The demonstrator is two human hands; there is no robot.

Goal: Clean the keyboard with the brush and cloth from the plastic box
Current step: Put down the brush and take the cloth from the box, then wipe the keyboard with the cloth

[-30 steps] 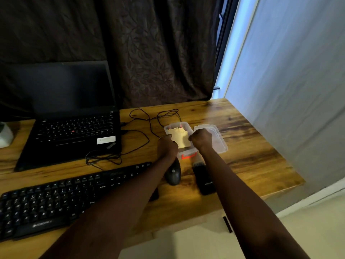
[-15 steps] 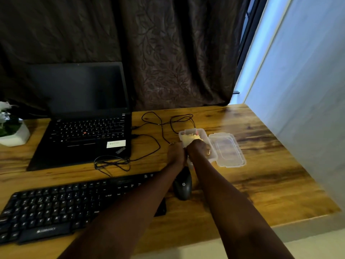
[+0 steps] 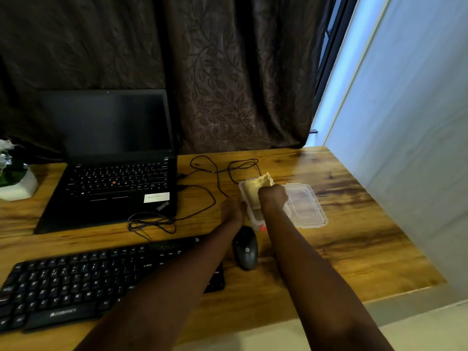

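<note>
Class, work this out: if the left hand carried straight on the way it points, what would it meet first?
The plastic box: the left hand points at its left wall and apparently touches it, though depth is unclear.

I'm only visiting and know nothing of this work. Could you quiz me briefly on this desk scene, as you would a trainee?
1. True or false: the clear plastic lid is closed on the clear plastic box.
2. The right hand grips: A) a cable B) the pale yellow cloth C) a plant pot.
3. Fill in: the black keyboard lies ___ of the black mouse.
Key: 1 false, it lies beside it; 2 B; 3 left.
</note>
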